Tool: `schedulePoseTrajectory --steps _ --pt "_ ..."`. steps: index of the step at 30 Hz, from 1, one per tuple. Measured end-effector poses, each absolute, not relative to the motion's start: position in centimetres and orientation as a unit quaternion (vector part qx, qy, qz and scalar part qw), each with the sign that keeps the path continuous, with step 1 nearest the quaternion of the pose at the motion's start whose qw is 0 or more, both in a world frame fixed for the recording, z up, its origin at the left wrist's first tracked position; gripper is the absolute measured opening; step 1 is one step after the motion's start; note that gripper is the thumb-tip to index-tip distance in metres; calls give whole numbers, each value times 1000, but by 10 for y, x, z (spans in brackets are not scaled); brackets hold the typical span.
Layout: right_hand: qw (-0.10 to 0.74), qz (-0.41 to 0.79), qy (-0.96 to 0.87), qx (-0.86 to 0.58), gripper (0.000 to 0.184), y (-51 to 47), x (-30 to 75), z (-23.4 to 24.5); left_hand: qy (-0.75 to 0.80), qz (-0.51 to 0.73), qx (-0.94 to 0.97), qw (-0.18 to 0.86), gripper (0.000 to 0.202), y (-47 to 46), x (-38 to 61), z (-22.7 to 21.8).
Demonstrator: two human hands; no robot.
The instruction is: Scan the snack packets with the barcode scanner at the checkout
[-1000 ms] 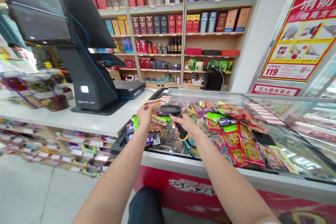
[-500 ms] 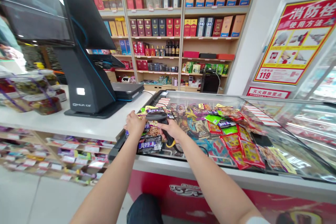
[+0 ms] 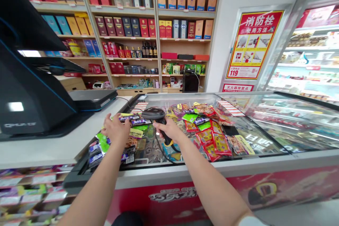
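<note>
left hand [image 3: 116, 129]: open, fingers spread, just above snack packets [image 3: 128, 155] | right hand [image 3: 166, 129]: clamped around handheld barcode scanner [image 3: 153, 113] | below both: glass-topped chest freezer [image 3: 172, 194]

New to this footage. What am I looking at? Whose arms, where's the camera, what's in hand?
No machine here: the arms belong to a person, and this picture comes from a camera worn on their head, looking forward and down. The right hand grips a black handheld barcode scanner. The left hand is open, with nothing visible in it, over snack packets spread across a glass-topped display chest. A black checkout terminal stands to the left.
</note>
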State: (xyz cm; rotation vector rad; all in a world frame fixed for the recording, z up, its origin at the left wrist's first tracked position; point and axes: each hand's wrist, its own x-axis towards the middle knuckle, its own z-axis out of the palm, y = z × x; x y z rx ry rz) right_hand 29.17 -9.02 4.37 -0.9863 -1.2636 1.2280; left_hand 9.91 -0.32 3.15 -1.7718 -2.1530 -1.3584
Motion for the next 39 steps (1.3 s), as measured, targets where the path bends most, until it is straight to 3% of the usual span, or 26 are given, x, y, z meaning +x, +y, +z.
schedulePoseTrajectory --steps 6,10,13,15,19,22,27,31,34,39 --pt "592 476 -487 -431 44 -117 354 50 -576 -445 -686 -2 32 -13 188 23" --pt "632 437 -436 -469 45 -148 404 53 -507 -319 -793 -111 16 -35 265 11" --pt "661 407 -393 -492 46 -171 438 48 -477 -218 -837 -156 17 -62 315 10" --pt "682 388 -365 -501 49 -184 455 41 -469 -156 -854 -163 21 -81 342 12" --pt "731 361 -312 -488 51 -205 477 24 -461 -24 -876 -137 49 -113 376 18" --pt "752 343 -289 -483 50 -221 487 15 -438 15 -893 -106 61 -130 389 16" --pt "765 326 -276 -482 51 -241 497 10 -452 -11 -883 -123 59 -141 395 10" --pt "770 319 -276 -479 52 -247 500 5 -470 -97 -857 -189 38 -130 391 7" --pt "767 324 -272 -482 54 -246 502 3 -467 -179 -820 -278 20 -108 385 8" --pt "753 335 -280 -492 52 -232 508 10 -466 -365 -669 -450 22 -65 363 17"
